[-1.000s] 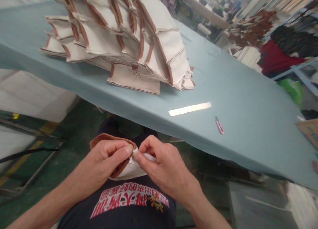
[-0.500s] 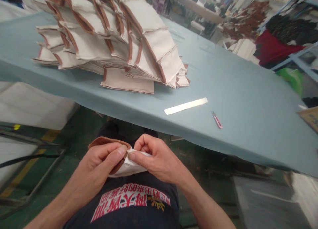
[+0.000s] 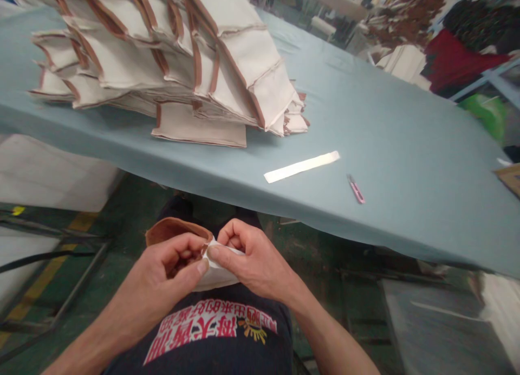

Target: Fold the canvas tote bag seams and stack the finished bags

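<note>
Low in the head view, just above my dark printed shirt, both hands pinch one small cream fabric piece (image 3: 221,275) with a brown trim. My left hand (image 3: 166,272) has its fingers curled into the brown-edged opening, thumb pressed at the corner. My right hand (image 3: 252,264) grips the cream side, thumb and forefinger closed on the same corner. The two thumbs nearly touch. The piece hangs below the near edge of the blue-grey table (image 3: 406,163).
A tall slanting stack of cream bags with brown trim (image 3: 162,55) fills the table's left part. A white strip (image 3: 301,166) and a small pink cutter (image 3: 356,189) lie to the right of it. White bins and a metal frame stand at left; cluttered tables lie beyond.
My left fingers have curled deeper into the brown-trimmed opening and the thumb has slid down to the corner. The right hand keeps its pinch. The view has shifted slightly.
</note>
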Demonstrator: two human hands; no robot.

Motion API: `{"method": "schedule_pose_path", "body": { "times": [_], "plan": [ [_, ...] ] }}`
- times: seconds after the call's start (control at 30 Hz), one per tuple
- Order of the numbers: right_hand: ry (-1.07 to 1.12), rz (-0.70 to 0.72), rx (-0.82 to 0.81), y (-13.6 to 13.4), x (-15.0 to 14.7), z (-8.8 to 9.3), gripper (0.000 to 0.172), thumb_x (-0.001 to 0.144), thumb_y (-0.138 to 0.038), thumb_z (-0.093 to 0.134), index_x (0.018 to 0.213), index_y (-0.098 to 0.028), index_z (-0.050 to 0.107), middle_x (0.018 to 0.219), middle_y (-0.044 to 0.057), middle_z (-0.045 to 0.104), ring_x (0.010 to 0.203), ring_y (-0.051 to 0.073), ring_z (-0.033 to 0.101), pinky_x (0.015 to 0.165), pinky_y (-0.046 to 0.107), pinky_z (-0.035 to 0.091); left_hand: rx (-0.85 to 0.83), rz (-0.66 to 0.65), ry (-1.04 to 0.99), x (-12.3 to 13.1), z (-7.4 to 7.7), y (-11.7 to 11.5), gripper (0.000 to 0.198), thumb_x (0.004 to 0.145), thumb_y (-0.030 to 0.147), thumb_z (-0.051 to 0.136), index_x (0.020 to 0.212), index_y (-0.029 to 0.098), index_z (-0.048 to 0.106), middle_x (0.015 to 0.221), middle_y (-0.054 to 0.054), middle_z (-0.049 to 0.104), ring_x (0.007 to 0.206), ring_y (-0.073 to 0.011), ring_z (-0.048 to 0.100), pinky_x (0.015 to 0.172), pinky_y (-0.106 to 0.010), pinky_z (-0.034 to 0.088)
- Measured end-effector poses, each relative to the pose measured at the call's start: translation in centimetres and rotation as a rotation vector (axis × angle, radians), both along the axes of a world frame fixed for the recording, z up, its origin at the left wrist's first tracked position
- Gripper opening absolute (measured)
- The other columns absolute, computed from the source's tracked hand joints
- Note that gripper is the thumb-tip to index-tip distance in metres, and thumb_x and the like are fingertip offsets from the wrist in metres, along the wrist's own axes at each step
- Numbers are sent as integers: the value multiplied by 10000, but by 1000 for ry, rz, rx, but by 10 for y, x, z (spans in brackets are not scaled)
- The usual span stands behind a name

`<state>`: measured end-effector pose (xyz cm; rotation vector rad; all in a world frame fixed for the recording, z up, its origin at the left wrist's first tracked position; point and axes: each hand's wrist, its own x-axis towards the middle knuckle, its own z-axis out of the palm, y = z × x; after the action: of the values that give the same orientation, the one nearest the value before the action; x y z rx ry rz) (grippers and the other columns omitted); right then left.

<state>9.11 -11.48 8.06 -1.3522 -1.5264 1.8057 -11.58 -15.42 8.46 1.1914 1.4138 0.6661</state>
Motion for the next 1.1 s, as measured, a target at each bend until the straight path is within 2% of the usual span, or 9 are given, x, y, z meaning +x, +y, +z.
{"method": "schedule_pose_path", "body": {
  "times": [0.13,0.23,0.37,0.47,0.57,0.63,0.73,0.87,1.1],
  "plan": [
    [33,1,-31,-3,0,-8,256,991,-408,818,918,-227,651,717,-60,623,645,119,507,559,227,343,-48,-22,-9,-2,-9,-4,299,949,490,708,958,211,815,822,-42,819,730,-216,723,643,-261,562],
    [32,5,-38,-4,0,-13,293,992,-449,835,931,-227,654,738,-52,644,661,122,531,570,227,360,-50,10,14,-4,-14,-8,310,979,495,694,972,208,811,785,-24,788,707,-199,688,623,-248,519],
    [50,8,-44,-7,-2,-17,316,988,-478,831,923,-225,652,752,-51,655,664,122,549,586,236,371,-11,-75,66,-5,-16,-9,310,993,462,637,964,206,808,774,-26,797,692,-209,706,607,-260,518],
    [20,9,-9,-10,-6,-19,276,996,-441,803,914,-226,650,733,-61,647,641,117,533,582,245,351,102,-57,180,-1,-16,-9,297,953,415,590,915,222,813,724,-15,799,627,-206,712,572,-270,496],
    [-18,3,42,-13,-12,-24,258,1001,-410,786,897,-231,632,699,-81,615,614,110,503,579,253,325,259,33,373,5,-15,-8,271,892,389,590,854,239,812,585,17,714,487,-181,615,522,-290,412],
    [-31,-3,55,-16,-16,-28,274,1003,-412,783,879,-234,614,684,-91,588,605,107,484,580,253,319,291,61,419,9,-16,-9,251,876,377,581,797,248,782,545,31,666,456,-172,571,520,-296,397],
    [2,-11,28,-21,-20,-32,293,994,-418,785,866,-237,594,715,-77,596,644,115,509,592,240,355,240,73,329,11,-20,-15,251,894,362,563,740,258,732,567,35,658,490,-170,575,517,-281,407],
    [78,-50,-41,-24,-25,-31,318,982,-470,772,886,-243,571,713,-70,594,636,118,495,572,226,363,188,142,204,6,-27,-26,230,932,380,610,805,249,749,616,44,650,540,-161,564,531,-252,431],
    [100,-124,14,-28,-36,-27,317,953,-509,735,908,-254,552,661,-80,545,597,121,449,560,248,313,39,152,24,-4,-18,-24,208,913,425,710,882,227,769,658,19,704,565,-169,615,519,-229,470]
  ]
}}
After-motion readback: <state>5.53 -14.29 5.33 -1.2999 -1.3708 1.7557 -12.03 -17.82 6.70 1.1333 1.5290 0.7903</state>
